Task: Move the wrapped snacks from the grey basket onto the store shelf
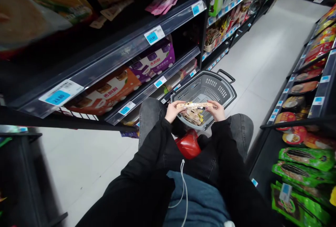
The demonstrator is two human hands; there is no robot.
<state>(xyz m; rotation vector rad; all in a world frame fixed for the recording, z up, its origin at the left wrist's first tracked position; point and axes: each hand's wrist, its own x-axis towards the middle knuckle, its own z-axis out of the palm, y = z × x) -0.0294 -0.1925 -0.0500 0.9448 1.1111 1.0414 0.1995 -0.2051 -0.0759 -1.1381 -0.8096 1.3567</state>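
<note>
My left hand (172, 111) and my right hand (217, 110) grip a slim, cream-coloured packet (194, 105) by its two ends. They hold it level above a grey shopping basket (229, 96) that stands on the floor between my knees. Several small packets (193, 116) with yellow and beige wrapping lie inside the basket, partly covered by what I hold. The print on the held packet is too small to read.
Shelves with a purple carton (157, 61) and an orange carton (110, 89) rise on the left. To the right, a low shelf carries green bags (306, 158) and red-lidded tubs (285, 120). A red stool-like object (188, 146) sits beneath me. A tiled aisle floor (270, 41) stretches ahead.
</note>
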